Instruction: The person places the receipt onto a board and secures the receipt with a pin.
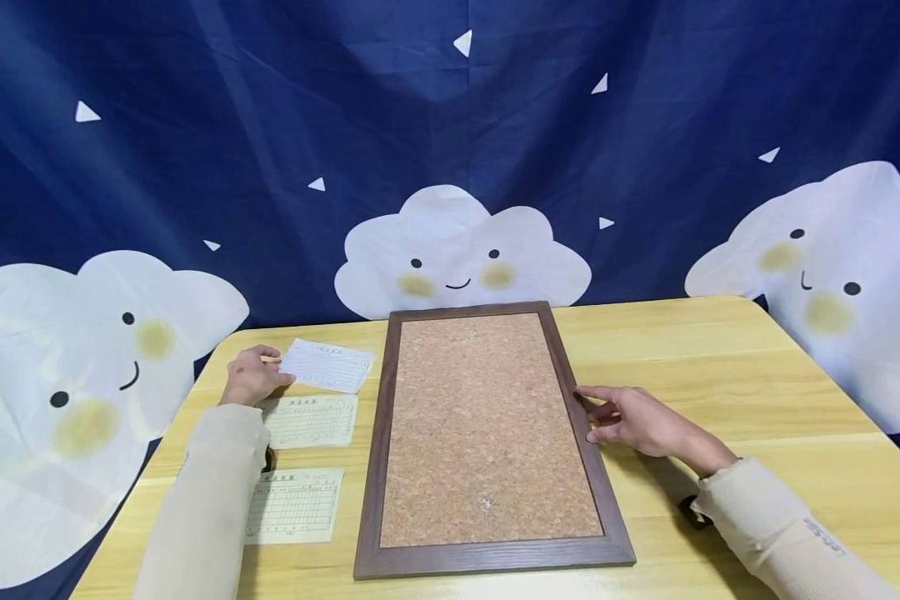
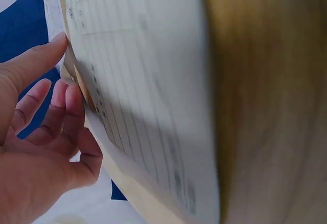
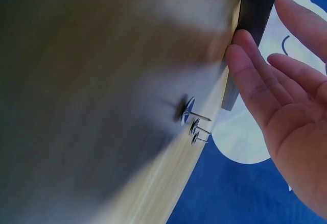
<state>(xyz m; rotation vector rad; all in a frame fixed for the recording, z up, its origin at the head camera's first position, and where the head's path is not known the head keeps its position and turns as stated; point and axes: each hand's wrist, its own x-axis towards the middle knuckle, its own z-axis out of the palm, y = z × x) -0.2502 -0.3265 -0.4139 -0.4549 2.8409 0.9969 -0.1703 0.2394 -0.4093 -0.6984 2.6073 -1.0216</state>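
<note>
A corkboard (image 1: 487, 433) in a dark wooden frame lies flat on the table. My right hand (image 1: 641, 421) rests against the frame's right edge, its fingers fairly straight; in the right wrist view its fingertips touch the dark frame side (image 3: 255, 9). At the left, my left hand (image 1: 255, 375) pinches the left edge of the farthest printed paper slip (image 1: 328, 367), which sits askew. Two more printed slips, a middle one (image 1: 311, 421) and a near one (image 1: 296, 506), lie below it, partly covered by the left arm.
Three metal thumbtacks (image 3: 189, 112) stand points-up on the table near my right hand. The wooden table (image 1: 720, 358) reaches back to a dark blue cloth (image 1: 450, 125) with cloud faces. Small pale marks (image 1: 485, 505) show on the cork.
</note>
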